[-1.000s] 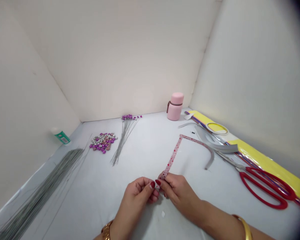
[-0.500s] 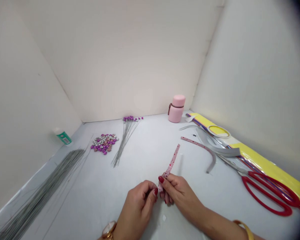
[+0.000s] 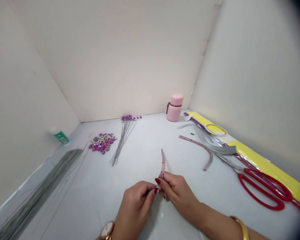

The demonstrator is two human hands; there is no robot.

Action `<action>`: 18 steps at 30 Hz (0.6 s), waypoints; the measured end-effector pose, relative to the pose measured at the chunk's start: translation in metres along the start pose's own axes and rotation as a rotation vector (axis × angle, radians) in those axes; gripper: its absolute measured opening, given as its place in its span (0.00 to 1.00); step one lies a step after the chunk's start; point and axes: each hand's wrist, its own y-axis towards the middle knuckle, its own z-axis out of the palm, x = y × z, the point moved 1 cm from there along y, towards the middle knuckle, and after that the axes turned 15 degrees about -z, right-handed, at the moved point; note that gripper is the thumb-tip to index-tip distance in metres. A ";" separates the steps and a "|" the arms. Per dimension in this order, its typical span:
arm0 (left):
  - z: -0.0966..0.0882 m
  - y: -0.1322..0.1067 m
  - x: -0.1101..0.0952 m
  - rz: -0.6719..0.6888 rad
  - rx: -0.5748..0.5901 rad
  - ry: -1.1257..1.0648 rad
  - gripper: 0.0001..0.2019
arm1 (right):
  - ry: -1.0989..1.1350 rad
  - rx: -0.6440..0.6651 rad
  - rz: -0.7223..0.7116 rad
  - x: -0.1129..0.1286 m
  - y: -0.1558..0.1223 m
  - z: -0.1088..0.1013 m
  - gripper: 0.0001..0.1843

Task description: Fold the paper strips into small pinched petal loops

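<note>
Pink speckled paper strip stands nearly upright above the hands, near the middle of the white table, its upper end curving to a point. White walls close off the back and sides of the table. Along the right edge lies a yellow sheet, with red-handled scissors on top of it, blades pointing toward the back. A grey curled strip and a roll of tape lie nearby. Left of the hands stretches a long bundle of thin wires, and beyond it stand a glue bottle against the wall and a pile of purple and silver beads. A smaller bunch of beaded wires lies next to the pile, and a pink flask stands at the back. A second speckled strip curves just left of the grey one.

The right hand pinches the pink strip's lower part between thumb and fingers. The left hand curls in against the strip's bottom end, though I cannot tell whether it grips it. A white scrap lies just below the hands.
</note>
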 end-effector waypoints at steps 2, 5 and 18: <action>0.002 0.004 -0.001 -0.199 0.109 -0.242 0.09 | -0.125 0.006 -0.072 0.001 0.000 -0.002 0.18; 0.006 0.008 -0.001 -0.381 0.248 -0.517 0.10 | -0.137 0.007 -0.075 0.001 0.000 -0.004 0.18; 0.005 0.008 0.004 -0.238 0.182 -0.413 0.12 | 0.141 0.006 0.088 0.000 0.000 0.001 0.18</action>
